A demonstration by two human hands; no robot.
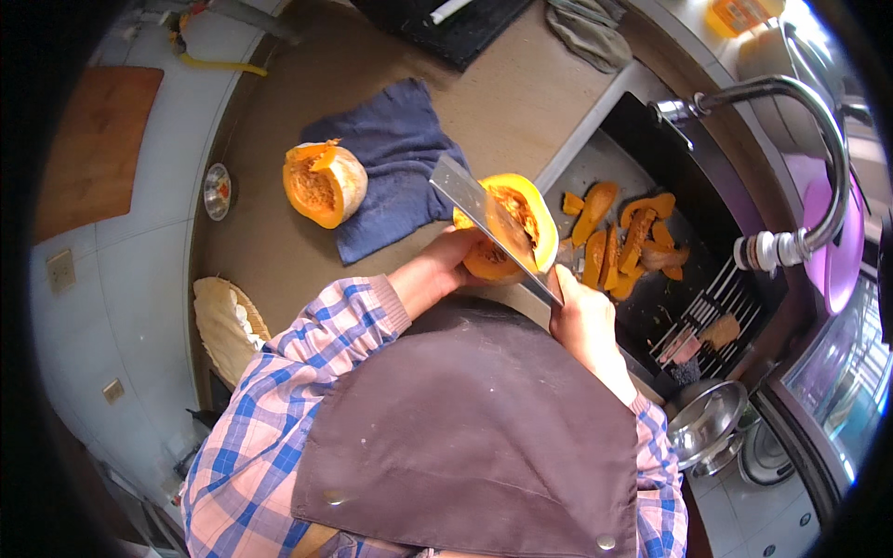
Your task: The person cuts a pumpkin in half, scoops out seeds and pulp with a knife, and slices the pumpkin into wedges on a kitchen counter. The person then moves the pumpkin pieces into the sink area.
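Observation:
My left hand (446,261) grips a cut pumpkin piece (541,209) from its left and lower side; orange flesh and stringy seeds show in its hollow. In my right hand (584,310) is the handle of a broad-bladed cleaver (481,213), its blade slanting across the front of that piece. Whether the edge has entered the flesh, I cannot tell. Another pumpkin chunk (326,184), its hollow full of seeds, rests at the left edge of a dark blue cloth (398,160) on the counter. Several pumpkin slices (596,209) lie in the sink at the right.
A dark sink (635,157) with a curved chrome faucet (802,84) and a wire rack (704,314) borders the counter on the right. Metal bowls (704,418) stand below it. A small bowl (218,192) sits by the left wall, and a black board (460,42) lies at the back.

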